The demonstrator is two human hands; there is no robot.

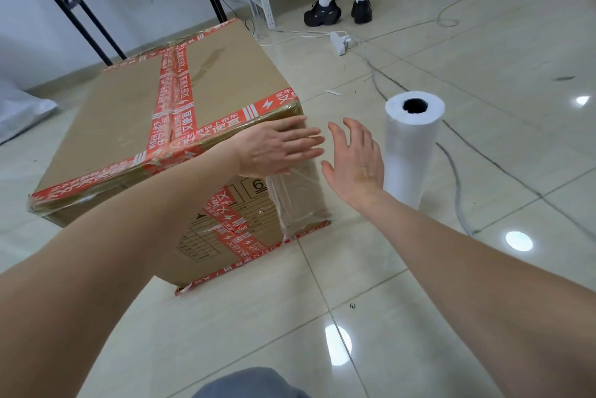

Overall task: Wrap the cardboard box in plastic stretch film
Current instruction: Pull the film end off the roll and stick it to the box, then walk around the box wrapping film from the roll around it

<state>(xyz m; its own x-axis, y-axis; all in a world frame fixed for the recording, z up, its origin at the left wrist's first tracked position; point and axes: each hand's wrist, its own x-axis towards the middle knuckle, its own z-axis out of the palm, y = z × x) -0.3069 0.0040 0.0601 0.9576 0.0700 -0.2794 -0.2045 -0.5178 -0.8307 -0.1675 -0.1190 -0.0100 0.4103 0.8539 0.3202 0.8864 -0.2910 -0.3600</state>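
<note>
Pressing flat against the near right corner of a large brown cardboard box sealed with red printed tape, the person's left hand lies with its fingers straight, gripping nothing.

Head view: the box sits on the glossy beige tiled floor at about ten o'clock from the frame's centre. A crinkled strip of clear stretch film clings to the corner below the left hand. The right hand hangs wide open and empty, fingers spread, between that corner and a tall white roll of stretch film. The roll stands on end at three o'clock, just beside the hand; whether they touch cannot be told, nor whether film runs from the roll to the box.

The wrap looks barely begun, with most of the cardboard bare. The strip seems anchored by cling and one palm alone, so a hard pull on the roll would likely peel it away. With no hand on it, the upright roll could tip at a careless nudge and roll off. Grey cables run past its base and could snag it or the film as it circles the box. A white power strip and a bystander's black shoes at twelve o'clock crowd the far side.
</note>
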